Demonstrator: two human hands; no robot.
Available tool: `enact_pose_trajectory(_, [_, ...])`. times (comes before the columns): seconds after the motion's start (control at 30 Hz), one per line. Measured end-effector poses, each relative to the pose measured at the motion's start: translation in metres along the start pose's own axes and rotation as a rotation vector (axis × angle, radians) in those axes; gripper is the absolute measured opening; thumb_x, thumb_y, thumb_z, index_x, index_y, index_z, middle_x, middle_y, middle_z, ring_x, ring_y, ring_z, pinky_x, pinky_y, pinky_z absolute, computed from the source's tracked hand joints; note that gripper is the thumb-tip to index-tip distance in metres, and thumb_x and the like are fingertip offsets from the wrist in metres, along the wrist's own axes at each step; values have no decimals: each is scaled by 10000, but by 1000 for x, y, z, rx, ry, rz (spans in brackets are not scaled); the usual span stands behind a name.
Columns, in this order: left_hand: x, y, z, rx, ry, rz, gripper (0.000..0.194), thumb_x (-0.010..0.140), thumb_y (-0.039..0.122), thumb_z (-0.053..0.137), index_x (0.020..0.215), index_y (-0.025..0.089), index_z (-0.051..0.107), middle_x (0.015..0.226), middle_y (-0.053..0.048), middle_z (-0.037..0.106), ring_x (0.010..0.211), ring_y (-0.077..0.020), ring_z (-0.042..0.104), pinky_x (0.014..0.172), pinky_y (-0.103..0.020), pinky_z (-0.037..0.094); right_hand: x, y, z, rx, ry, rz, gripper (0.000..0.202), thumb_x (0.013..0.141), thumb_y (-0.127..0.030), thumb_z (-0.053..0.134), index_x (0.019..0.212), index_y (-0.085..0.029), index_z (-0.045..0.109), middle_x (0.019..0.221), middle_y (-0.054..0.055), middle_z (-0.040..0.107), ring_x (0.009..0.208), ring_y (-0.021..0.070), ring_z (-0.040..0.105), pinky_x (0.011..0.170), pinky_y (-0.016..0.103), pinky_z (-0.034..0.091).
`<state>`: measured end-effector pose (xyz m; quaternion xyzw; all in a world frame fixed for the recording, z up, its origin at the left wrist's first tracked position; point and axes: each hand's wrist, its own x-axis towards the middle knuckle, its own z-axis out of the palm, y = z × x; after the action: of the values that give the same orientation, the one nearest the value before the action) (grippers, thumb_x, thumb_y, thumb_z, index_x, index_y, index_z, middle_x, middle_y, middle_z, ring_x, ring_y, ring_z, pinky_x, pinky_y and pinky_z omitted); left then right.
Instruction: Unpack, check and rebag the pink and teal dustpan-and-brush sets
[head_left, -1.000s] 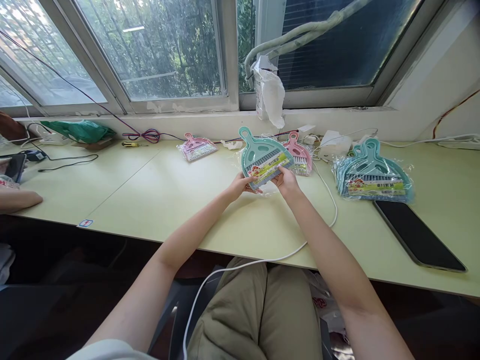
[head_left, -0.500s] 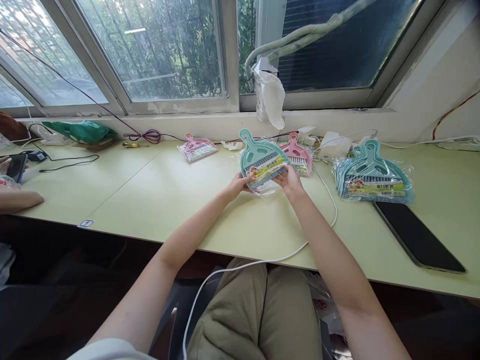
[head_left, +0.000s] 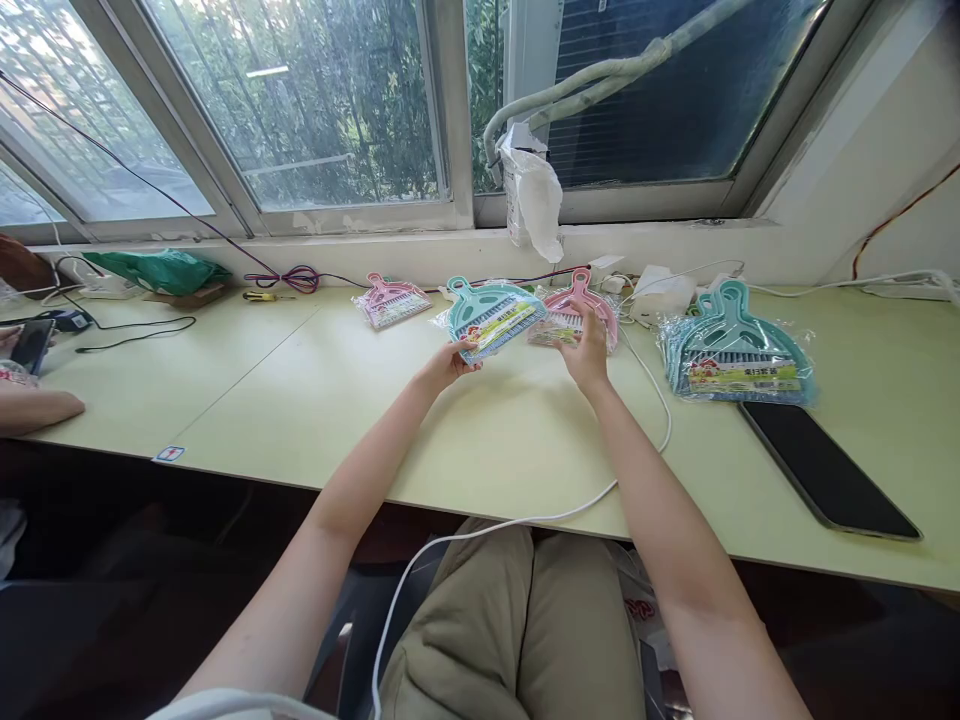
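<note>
My left hand [head_left: 448,366] is closed on the lower left corner of a wrapped mint-green dustpan and brush set [head_left: 491,315], which is tilted over the table with its handle at the upper left. A yellow printed label crosses its bristles. My right hand [head_left: 586,352] is apart from the green set, over the lower part of a wrapped pink dustpan and brush set [head_left: 609,310]. Its thumb and fingers are spread; whether they press on the wrapper I cannot tell. A smaller pink dustpan set [head_left: 390,302] lies farther left.
Several stacked green dustpan sets [head_left: 742,345] lie at the right, beside a black phone [head_left: 829,468]. A white cable [head_left: 652,385] crosses the table. At the left are a green bag [head_left: 159,267], a screwdriver [head_left: 259,296] and another person's forearm [head_left: 37,408].
My right hand has let go of the green dustpan set and moved onto the pink one. The green set, in my left hand, has shifted left and tipped lower.
</note>
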<state>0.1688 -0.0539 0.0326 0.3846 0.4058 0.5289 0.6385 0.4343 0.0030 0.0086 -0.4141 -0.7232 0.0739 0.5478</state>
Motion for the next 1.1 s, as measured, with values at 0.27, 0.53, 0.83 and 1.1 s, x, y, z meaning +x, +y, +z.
enact_pose_trajectory(0.27, [0,-5,-2,-11,-136,-113,334,844,65,503,1174,59,560,876,-123,745,518,-102,634,479,-187,521,2,-11,-1,235,-76,29,146,830,-338,679,939,-278,754,1232,69,661,1196,284,569,902,464,531])
enact_pose_trajectory(0.53, [0,-3,-9,38,-141,-180,427,849,53,490,1276,38,505,830,-112,747,574,-139,690,480,-178,538,4,-13,-6,338,-66,26,119,816,-396,710,807,-280,739,1217,35,684,1198,256,582,1074,498,420])
enact_pose_trajectory(0.83, [6,-7,-25,154,-249,-220,365,880,115,539,1242,65,548,917,-143,749,568,-141,690,504,-204,573,0,-22,2,137,-102,-19,195,902,-350,574,775,-228,658,928,66,741,986,266,652,931,441,452])
enact_pose_trajectory(1.1, [-2,-4,-13,265,-301,-224,417,839,161,671,1229,77,552,921,-160,752,575,-148,699,499,-196,567,0,-14,-2,-35,-99,-34,138,863,-293,610,780,-241,706,884,38,742,942,271,621,899,431,430])
